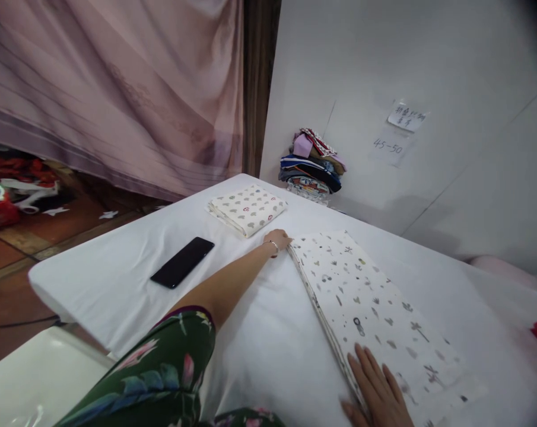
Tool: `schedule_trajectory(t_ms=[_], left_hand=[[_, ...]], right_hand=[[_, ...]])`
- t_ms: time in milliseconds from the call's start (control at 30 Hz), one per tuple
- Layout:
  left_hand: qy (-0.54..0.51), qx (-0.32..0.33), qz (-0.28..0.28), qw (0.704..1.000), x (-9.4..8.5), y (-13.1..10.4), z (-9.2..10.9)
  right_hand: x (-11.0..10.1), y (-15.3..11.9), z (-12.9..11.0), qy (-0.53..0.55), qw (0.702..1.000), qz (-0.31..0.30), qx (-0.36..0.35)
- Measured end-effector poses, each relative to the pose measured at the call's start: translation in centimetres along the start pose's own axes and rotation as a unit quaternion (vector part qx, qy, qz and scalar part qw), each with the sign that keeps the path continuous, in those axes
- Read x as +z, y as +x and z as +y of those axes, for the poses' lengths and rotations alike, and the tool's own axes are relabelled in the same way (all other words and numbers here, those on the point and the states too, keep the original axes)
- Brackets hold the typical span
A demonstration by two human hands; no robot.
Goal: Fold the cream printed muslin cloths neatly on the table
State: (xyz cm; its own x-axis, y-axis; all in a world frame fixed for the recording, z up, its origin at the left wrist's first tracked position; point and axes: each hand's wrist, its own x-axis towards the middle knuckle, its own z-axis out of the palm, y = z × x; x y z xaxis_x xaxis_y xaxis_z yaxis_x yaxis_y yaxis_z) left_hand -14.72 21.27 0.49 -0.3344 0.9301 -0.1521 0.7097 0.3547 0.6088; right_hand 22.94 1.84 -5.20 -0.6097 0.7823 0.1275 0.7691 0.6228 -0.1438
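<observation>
A long folded white cloth with small grey and green prints (pixel 357 284) lies flat on the white-covered table (pixel 259 320). At its far left corner, my left hand (pixel 277 238) has its fingers closed on the cloth's edge; a bracelet circles that wrist. My right hand (pixel 377 385) rests palm down on the near end, fingers spread, with the thumb by the layered left edge. Just beyond my left hand sits a smaller folded cloth with grey and red prints (pixel 250 209).
A black phone (pixel 183 262) lies left of my left forearm. Stacked folded clothes (pixel 313 163) stand against the wall behind the table. A pink curtain (pixel 161 89) hangs at the back left, and a white seat (pixel 45 379) is at the lower left.
</observation>
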Motion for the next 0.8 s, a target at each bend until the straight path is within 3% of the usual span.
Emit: schedule_trajectory(t_ms=[433,800], left_hand=[[-0.031,-0.015,-0.021,0.999,-0.2,1.6,-0.5],[-0.038,-0.015,-0.027,0.999,0.4,1.8,-1.0]], right_hand=[[0.3,-0.3,0.1,-0.082,0.996,0.014,-0.045],[1.4,-0.4,-0.6,-0.081,0.994,0.076,-0.009]])
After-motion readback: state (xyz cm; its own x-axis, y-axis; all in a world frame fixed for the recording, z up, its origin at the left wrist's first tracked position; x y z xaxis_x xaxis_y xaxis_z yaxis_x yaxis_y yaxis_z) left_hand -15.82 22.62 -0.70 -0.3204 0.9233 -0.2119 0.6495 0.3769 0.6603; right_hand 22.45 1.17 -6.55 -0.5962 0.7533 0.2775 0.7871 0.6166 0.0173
